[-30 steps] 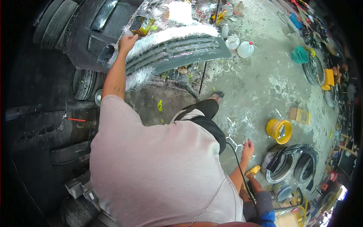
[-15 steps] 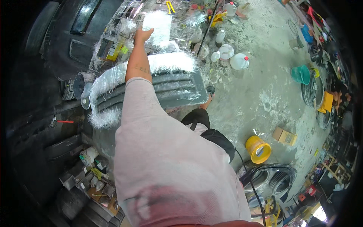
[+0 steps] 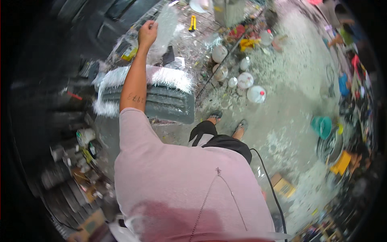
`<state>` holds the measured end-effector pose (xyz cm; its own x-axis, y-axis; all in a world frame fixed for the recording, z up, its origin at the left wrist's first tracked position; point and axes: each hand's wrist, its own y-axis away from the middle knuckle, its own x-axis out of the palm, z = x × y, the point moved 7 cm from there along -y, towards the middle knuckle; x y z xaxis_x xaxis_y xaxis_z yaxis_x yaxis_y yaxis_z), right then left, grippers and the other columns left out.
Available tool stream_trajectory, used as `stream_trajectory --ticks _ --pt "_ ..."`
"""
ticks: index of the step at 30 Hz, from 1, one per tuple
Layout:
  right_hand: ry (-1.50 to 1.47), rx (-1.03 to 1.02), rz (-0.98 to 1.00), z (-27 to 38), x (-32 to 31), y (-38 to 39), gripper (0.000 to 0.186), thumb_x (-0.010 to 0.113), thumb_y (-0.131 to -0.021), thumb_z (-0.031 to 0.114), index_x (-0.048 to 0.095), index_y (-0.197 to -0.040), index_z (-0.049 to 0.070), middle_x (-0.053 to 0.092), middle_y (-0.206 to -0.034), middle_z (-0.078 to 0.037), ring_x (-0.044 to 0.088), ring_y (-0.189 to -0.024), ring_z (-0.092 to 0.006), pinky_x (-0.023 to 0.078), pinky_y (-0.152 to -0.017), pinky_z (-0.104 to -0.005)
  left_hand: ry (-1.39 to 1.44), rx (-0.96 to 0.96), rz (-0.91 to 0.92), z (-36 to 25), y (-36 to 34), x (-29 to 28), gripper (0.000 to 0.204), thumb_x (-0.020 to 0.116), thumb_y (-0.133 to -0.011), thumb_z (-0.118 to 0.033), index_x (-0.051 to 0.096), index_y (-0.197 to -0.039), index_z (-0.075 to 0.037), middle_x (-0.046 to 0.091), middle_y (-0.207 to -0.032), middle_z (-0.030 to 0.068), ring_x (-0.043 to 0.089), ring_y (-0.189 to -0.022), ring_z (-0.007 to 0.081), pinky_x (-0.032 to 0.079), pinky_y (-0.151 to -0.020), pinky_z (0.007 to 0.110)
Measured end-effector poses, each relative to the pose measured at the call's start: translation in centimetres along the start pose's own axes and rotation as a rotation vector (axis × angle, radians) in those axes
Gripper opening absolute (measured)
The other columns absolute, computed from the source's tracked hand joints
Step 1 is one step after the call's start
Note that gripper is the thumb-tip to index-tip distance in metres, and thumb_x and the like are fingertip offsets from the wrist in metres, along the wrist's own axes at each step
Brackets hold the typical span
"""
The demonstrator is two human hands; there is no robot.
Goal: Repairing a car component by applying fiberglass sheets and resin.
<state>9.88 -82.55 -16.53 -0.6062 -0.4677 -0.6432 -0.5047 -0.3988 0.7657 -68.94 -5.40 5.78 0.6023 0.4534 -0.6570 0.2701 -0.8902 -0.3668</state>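
My left arm reaches up and away over a dark grey ribbed panel (image 3: pixel 167 104) whose far and left edges are fringed with shiny white fibre matting (image 3: pixel 171 78). Closed at the fingertips, my left hand (image 3: pixel 147 34) grips the edge of a whitish, thin sheet of fibre mat (image 3: pixel 165 30), which hangs tilted and slightly blurred. It is above a bench (image 3: pixel 203 40) littered with fibre scraps. A yellow-and-black utility knife (image 3: pixel 192 23) lies to the right of the sheet. My right hand is out of the picture.
Beside the bench, on the floor, stand several clear plastic jugs, one with a red cap (image 3: pixel 256 94). A green bucket (image 3: pixel 321 127) and a cardboard box (image 3: pixel 283 185) are farther right. A black cable (image 3: pixel 270 187) runs down beside my body.
The white sheet, lying on the bench before, is now lifted in my left hand. The hand has closed from a spread thumb. My view has shifted, and both feet show.
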Motion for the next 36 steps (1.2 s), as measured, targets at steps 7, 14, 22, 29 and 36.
stream_trajectory --ticks 7,14,22,29,36 --pt "-0.156 -1.283 -0.855 44.7 -41.9 -4.2 0.042 0.063 -0.094 0.016 0.057 -0.132 -0.001 0.06 -0.132 -0.021 0.056 -0.122 -0.0358 0.042 -0.105 -0.0414 -0.089 0.293 -0.012 -21.2 2.3 -6.8 0.028 0.061 -0.093 -0.031 0.066 -0.103 -0.006 0.07 -0.089 0.0163 0.068 -0.083 0.032 0.051 -0.074 0.04" --pt "-0.171 -2.313 -1.128 78.7 -42.3 25.2 0.037 0.066 -0.092 0.024 0.063 -0.124 0.006 0.063 -0.124 -0.014 0.057 -0.117 -0.0343 0.047 -0.096 -0.0402 -0.208 0.408 0.111 -32.0 3.6 -5.8 0.027 0.055 -0.096 -0.03 0.062 -0.1 -0.004 0.067 -0.087 0.02 0.065 -0.085 0.039 0.05 -0.072 0.046" --pt "0.038 -2.372 -0.69 97.9 -35.2 25.9 0.012 0.06 -0.095 0.014 0.064 -0.1 0.005 0.064 -0.094 -0.014 0.063 -0.082 -0.0383 0.051 -0.068 -0.0423 -0.384 0.332 0.29 -23.8 -2.1 -7.5 0.03 0.054 -0.097 -0.03 0.061 -0.098 -0.001 0.065 -0.081 0.025 0.065 -0.08 0.0428 0.051 -0.07 0.051" --pt "0.228 -2.308 -0.933 111.8 -28.5 23.9 0.016 0.064 -0.096 0.022 0.062 -0.094 0.006 0.056 -0.072 0.003 0.055 -0.066 -0.0109 0.045 -0.059 -0.0288 -0.343 0.242 0.112 -12.9 -6.1 -6.9 0.028 0.052 -0.098 -0.027 0.059 -0.098 0.0 0.064 -0.071 0.0244 0.065 -0.07 0.0435 0.051 -0.062 0.05" --pt "0.013 -1.684 -0.747 118.0 -31.7 8.3 0.034 0.054 -0.1 0.034 0.064 -0.095 0.002 0.06 -0.068 -0.02 0.059 -0.061 -0.0355 0.047 -0.061 -0.0447 -0.217 -0.496 -0.315 4.0 3.2 -15.5 0.038 0.047 -0.103 -0.034 0.063 -0.107 0.0 0.067 -0.091 0.023 0.064 -0.085 0.0383 0.049 -0.077 0.041"
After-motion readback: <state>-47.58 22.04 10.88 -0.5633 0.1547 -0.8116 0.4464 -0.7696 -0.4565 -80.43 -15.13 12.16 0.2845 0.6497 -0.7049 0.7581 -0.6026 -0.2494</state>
